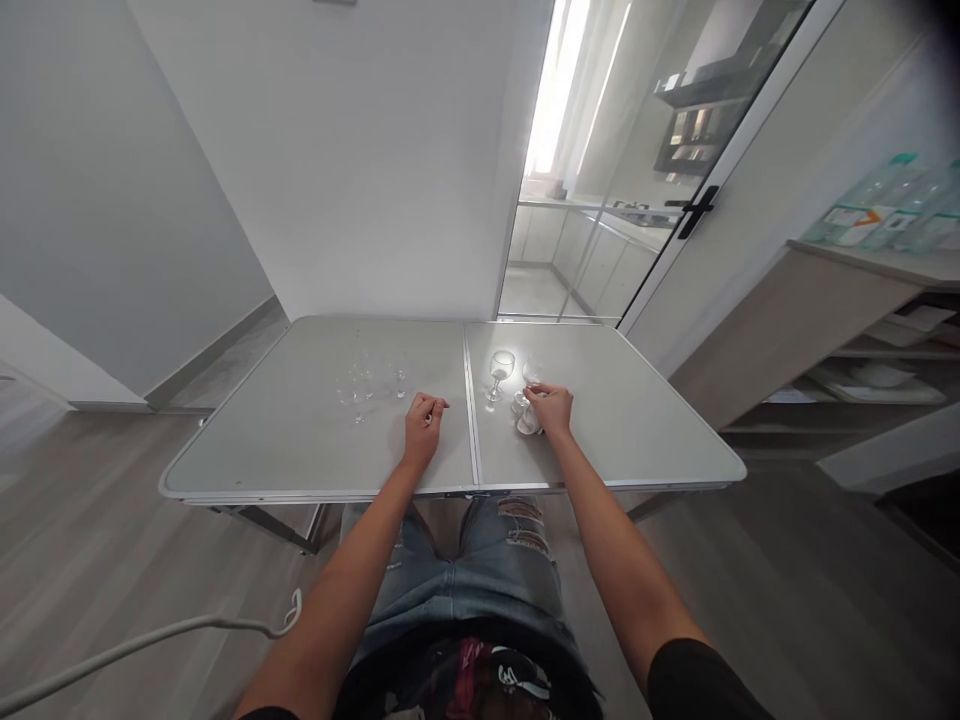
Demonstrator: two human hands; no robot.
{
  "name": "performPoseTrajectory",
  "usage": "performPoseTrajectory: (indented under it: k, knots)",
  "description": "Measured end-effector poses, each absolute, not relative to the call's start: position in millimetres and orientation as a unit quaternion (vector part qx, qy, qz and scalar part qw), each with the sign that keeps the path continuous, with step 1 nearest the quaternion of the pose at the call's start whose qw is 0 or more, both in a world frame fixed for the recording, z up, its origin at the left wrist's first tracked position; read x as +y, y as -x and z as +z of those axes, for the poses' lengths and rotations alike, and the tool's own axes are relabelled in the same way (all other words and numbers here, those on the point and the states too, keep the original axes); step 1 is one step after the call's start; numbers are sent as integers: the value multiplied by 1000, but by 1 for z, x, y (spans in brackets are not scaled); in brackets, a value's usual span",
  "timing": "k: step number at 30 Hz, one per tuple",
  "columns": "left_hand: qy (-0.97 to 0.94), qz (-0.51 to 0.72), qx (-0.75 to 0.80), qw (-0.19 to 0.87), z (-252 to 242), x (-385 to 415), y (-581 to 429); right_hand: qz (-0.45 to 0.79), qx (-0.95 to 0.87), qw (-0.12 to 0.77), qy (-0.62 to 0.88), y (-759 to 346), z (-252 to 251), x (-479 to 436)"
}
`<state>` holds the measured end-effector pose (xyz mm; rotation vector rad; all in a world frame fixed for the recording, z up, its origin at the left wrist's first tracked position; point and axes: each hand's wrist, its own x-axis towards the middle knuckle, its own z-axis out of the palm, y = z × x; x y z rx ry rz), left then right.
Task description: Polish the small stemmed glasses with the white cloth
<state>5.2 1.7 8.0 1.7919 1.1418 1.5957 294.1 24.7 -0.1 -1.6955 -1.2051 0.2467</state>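
A grey folding table (315,450) stands in front of me. My left hand (424,425) rests on it near the centre seam, fingers curled, with nothing seen in it. My right hand (552,408) lies to the right of the seam, closed on a white cloth (527,421) and touching a small stemmed glass (531,377). A second stemmed glass (500,372) stands upright just left of it. Several more clear glasses (367,385) stand in a group on the left half of the table, beyond my left hand.
A glass sliding door (637,170) with a black handle stands behind the table's right half. A wooden shelf unit (847,320) with bottles on top is at the right. A white cable (150,640) runs over the floor at the lower left.
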Motion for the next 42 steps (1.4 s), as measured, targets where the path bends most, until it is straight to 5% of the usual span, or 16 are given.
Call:
performPoseTrajectory:
  k: [34, 42]
  knots:
    - [-665, 571, 420, 235, 7, 2, -5, 104, -501, 455, 729, -285, -11, 48]
    - [-636, 598, 461, 160, 13, -11, -3, 121, -503, 417, 747, -285, -8, 40]
